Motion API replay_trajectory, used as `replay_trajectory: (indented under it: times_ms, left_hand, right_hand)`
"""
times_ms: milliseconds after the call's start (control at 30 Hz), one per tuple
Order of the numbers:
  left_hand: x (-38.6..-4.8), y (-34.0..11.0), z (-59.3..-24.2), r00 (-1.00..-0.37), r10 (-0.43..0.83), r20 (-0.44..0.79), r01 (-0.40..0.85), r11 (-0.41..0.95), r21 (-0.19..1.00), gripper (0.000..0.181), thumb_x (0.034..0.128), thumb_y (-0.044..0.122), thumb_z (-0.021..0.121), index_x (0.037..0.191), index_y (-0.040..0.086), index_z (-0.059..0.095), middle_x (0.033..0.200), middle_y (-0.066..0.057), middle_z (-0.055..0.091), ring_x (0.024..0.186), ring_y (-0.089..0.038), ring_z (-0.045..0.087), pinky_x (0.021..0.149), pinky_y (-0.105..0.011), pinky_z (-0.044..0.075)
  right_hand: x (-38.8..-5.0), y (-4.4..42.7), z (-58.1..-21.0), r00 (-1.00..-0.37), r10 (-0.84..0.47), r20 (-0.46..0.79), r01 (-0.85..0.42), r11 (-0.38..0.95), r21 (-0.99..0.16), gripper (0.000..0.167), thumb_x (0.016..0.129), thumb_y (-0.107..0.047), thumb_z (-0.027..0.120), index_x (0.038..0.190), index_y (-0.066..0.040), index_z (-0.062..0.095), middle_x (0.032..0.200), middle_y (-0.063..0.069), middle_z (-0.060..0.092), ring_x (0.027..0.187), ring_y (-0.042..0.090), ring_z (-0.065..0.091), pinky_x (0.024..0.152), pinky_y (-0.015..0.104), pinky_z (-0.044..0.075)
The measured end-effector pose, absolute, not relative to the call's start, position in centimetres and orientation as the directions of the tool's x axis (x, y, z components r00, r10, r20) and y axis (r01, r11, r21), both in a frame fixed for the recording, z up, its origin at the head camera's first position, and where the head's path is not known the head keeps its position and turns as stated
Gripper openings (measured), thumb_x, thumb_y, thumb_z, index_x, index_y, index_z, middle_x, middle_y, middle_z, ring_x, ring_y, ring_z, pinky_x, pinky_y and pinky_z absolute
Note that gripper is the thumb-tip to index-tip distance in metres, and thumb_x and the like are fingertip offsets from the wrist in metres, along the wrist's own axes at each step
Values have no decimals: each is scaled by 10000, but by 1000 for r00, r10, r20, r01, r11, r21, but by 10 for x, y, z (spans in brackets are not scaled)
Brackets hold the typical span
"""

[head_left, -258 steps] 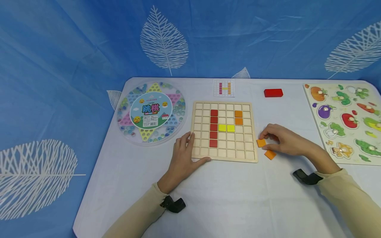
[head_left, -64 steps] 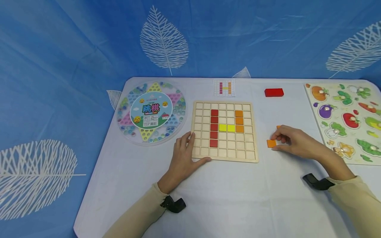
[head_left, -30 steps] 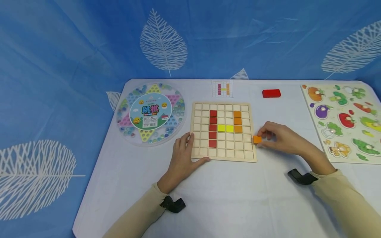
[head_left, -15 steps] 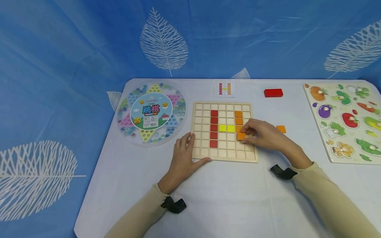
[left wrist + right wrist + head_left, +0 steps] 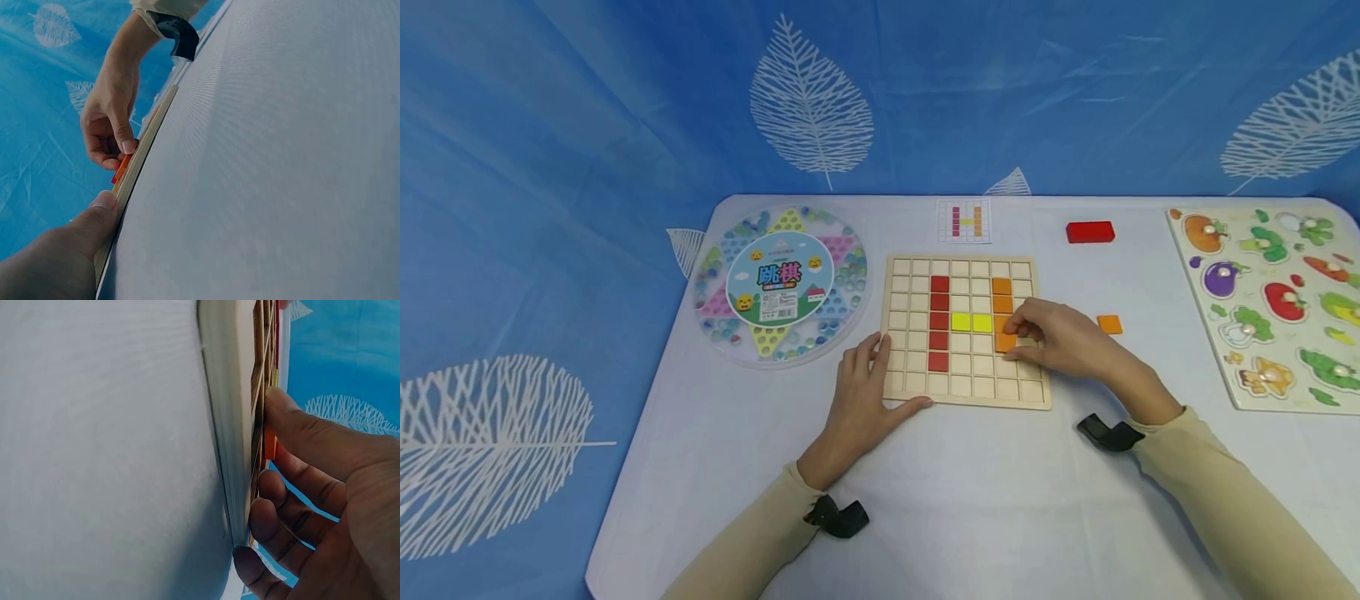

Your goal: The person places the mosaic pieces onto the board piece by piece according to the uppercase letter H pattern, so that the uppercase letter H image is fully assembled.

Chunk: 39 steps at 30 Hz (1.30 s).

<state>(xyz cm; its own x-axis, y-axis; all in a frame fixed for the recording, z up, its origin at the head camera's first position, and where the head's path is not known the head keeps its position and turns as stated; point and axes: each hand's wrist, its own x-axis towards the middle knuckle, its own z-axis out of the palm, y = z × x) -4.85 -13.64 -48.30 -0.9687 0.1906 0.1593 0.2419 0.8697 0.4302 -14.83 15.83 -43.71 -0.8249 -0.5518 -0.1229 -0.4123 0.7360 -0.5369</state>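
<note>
A wooden grid board (image 5: 917, 385) lies on the table. Several red tiles (image 5: 939, 302) form one column, joined by two yellow tiles (image 5: 971, 322) to a column of orange tiles (image 5: 1002, 296). My right hand (image 5: 1063, 337) pinches an orange tile (image 5: 1004, 342) between thumb and fingers at the fourth cell of that column; whether it lies fully flat is unclear. My left hand (image 5: 856, 408) rests against the board's near-left corner, fingers along the left side and thumb on the front edge. One loose orange tile (image 5: 1109, 324) lies right of the board.
A pattern card (image 5: 964, 221) showing a similar figure and a red block (image 5: 1090, 232) lie behind the board. At the left is a round marble checkers set (image 5: 722, 258); at the right, a vegetable peg puzzle (image 5: 1262, 275). White cloth covers the table (image 5: 970, 500).
A third orange tile has gone into the column. My right hand picked up another from the table, carried it left over the board and lowered it at the fourth cell. My left hand stayed put.
</note>
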Motion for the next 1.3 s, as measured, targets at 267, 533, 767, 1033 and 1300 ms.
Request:
replay_trajectory:
  times_ms: [267,533,767,1033,1300]
  left_hand:
    - [-48,-137,-481,-971,189,144,234,866,442,1059,729,612,771,1496,14,350,1476,-152,354,1179,-266,390,923,-408,391]
    - [-49,-137,-482,-968,195,158,245,869,430,1056,731,613,769,1493,12,354,1470,-154,359,1167,-260,391,915,-402,391]
    - [-48,-137,-483,-966,193,170,249,868,430,1050,727,614,772,1487,15,364,1462,-154,367,1160,-257,394,906,-402,396]
    - [-49,-136,-484,-965,198,170,254,869,425,1053,728,617,770,1489,14,362,1465,-153,365,1158,-257,396,909,-400,398]
    - [-48,-137,-483,-966,192,172,249,865,436,1054,728,611,773,1489,10,361,1461,-152,364,1164,-256,396,910,-402,401]
  right_hand:
    - [-147,157,-436,-820,-559,-122,-421,734,-533,327,761,-233,851,993,-102,661,862,6,585,799,161,509,719,292,437]
    - [-144,158,-436,-827,-547,-130,-406,741,-534,339,762,-255,851,1009,-107,671,884,7,598,820,163,515,738,296,449]
    - [-143,177,-435,-828,-561,-23,-454,693,-560,318,771,-199,841,1015,-112,658,883,-9,591,797,133,497,699,244,427]
    - [-141,229,-435,-902,-427,66,-387,730,-563,337,750,-77,838,1044,-76,673,888,28,548,729,117,414,626,189,339]
    - [-138,264,-441,-934,-358,9,-307,787,-535,398,806,-158,810,1146,-39,642,977,99,488,699,95,373,576,214,309]
